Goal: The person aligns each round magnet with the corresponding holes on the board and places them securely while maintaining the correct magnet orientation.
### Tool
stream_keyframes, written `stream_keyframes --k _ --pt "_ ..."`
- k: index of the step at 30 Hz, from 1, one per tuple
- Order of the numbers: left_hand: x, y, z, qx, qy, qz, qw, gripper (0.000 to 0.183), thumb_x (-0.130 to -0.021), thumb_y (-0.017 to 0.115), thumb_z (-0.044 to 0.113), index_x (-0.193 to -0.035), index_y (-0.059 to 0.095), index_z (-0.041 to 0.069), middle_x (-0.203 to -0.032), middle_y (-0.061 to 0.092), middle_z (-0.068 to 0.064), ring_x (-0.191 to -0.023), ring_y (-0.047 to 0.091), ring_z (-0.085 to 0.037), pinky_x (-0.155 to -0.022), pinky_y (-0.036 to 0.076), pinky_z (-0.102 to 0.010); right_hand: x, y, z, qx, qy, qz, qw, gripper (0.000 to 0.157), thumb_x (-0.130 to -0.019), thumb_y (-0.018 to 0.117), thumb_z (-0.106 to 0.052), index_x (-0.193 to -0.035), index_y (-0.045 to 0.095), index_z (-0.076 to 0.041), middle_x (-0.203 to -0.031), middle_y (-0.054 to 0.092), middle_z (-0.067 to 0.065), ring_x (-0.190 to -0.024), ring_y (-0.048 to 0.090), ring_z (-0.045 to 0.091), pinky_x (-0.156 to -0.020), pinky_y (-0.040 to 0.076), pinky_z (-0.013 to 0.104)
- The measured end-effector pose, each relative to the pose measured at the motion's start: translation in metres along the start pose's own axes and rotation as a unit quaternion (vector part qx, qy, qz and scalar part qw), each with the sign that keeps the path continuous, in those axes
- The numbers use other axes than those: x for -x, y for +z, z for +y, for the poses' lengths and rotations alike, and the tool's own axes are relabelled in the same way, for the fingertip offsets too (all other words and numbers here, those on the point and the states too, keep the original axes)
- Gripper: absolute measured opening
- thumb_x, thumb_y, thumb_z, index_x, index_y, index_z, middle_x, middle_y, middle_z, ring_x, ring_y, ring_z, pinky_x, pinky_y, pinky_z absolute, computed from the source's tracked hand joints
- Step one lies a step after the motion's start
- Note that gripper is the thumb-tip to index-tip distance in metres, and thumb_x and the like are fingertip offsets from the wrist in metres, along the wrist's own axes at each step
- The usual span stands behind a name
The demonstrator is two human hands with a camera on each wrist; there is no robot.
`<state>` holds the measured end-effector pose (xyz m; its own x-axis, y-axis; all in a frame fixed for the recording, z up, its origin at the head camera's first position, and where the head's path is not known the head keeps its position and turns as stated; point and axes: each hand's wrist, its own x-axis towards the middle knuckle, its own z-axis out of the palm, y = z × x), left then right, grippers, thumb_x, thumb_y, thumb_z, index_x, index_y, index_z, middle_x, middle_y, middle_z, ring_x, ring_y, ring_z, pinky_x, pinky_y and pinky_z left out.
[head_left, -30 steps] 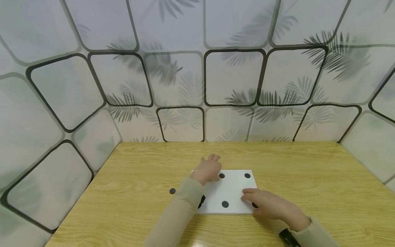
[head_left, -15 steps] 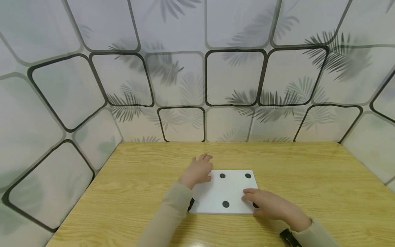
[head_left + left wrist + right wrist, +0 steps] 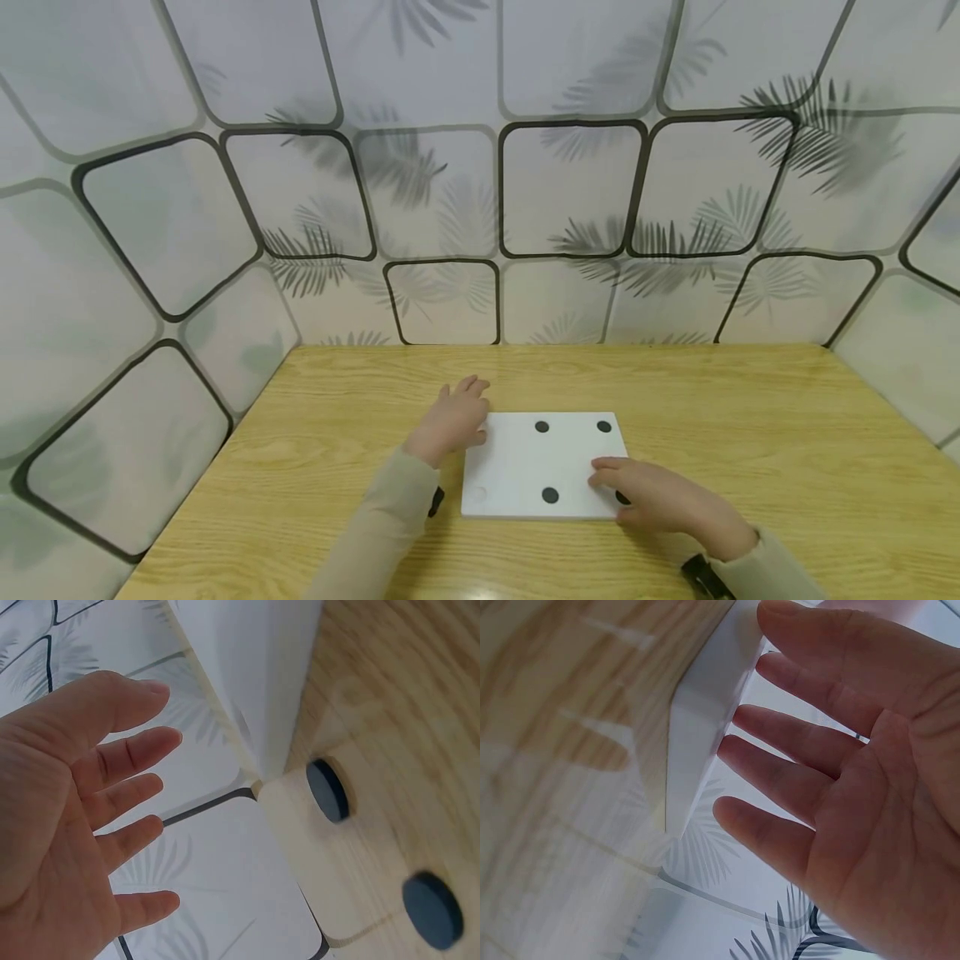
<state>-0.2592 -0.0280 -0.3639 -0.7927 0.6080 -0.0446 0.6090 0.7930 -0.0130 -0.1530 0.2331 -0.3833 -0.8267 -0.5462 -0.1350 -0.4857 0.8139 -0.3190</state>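
Note:
A white rectangular board (image 3: 517, 467) lies on the table, bearing several black round discs (image 3: 551, 495). A faint pale circle (image 3: 480, 493) shows near its front left corner. My left hand (image 3: 453, 417), fingers spread and relaxed, hovers at the board's left edge and holds nothing. Beyond that edge, two loose dark discs (image 3: 328, 790) sit on the table in the left wrist view; my left hand and arm hide them from the head view. My right hand (image 3: 663, 500) rests at the board's right edge, fingertips on it, partly covering a disc (image 3: 622, 497).
The wood-grain table (image 3: 750, 417) reaches back to a wall (image 3: 570, 192) with a leaf and rounded-square pattern. Similar walls stand to the left and right. Each wrist wears a black strap (image 3: 705, 575) beside a beige sleeve (image 3: 375, 525).
My left hand has moved leftward from above the board to its left edge. A disc seen on the table to the left is now hidden behind that hand and arm. My right hand stays put.

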Motion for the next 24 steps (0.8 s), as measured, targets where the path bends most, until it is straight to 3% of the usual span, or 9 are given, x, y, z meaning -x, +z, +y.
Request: stream_keyframes --k 10,13,17,24 --pt "0.009 0.008 -0.015 0.012 -0.018 -0.006 0.9997 0.012 -0.079 0.060 0.014 -0.069 0.054 0.014 -0.136 0.034 -0.010 -0.127 0.022 -0.030 -0.096 0.022 -0.057 0.000 -0.001 -0.001 -0.005 0.006 -0.001 1.000 0.036 -0.073 0.067 -0.003 -0.108 0.058 -0.005 -0.123 0.048 0.015 -0.112 0.044 0.032 -0.090 0.036 0.045" --pt "0.010 0.011 -0.018 0.006 -0.025 -0.009 0.9996 0.005 -0.081 0.059 0.015 -0.082 0.061 0.010 -0.135 0.034 -0.009 -0.127 0.023 -0.030 -0.096 0.023 -0.057 0.000 -0.001 -0.001 -0.001 0.004 0.000 1.000 0.036 -0.073 0.067 -0.003 -0.108 0.058 -0.005 -0.122 0.049 0.015 -0.111 0.045 0.032 -0.090 0.036 0.045" --pt "0.012 0.012 -0.019 -0.004 -0.024 -0.009 0.9997 0.020 -0.082 0.061 0.022 -0.097 0.064 0.008 -0.134 0.035 -0.010 -0.126 0.024 -0.030 -0.095 0.025 -0.057 0.000 -0.001 -0.001 -0.004 0.006 -0.003 1.000 0.036 -0.073 0.067 -0.003 -0.108 0.058 -0.005 -0.123 0.049 0.015 -0.112 0.045 0.032 -0.091 0.036 0.045" --pt "0.014 0.015 -0.024 0.001 -0.027 -0.019 0.9995 0.011 -0.079 0.066 0.023 -0.081 0.061 0.013 -0.135 0.034 -0.011 -0.126 0.023 -0.031 -0.095 0.025 -0.057 0.000 -0.001 0.000 -0.003 0.001 0.000 1.000 0.037 -0.073 0.068 -0.004 -0.108 0.058 -0.005 -0.123 0.048 0.015 -0.112 0.045 0.032 -0.090 0.036 0.046"
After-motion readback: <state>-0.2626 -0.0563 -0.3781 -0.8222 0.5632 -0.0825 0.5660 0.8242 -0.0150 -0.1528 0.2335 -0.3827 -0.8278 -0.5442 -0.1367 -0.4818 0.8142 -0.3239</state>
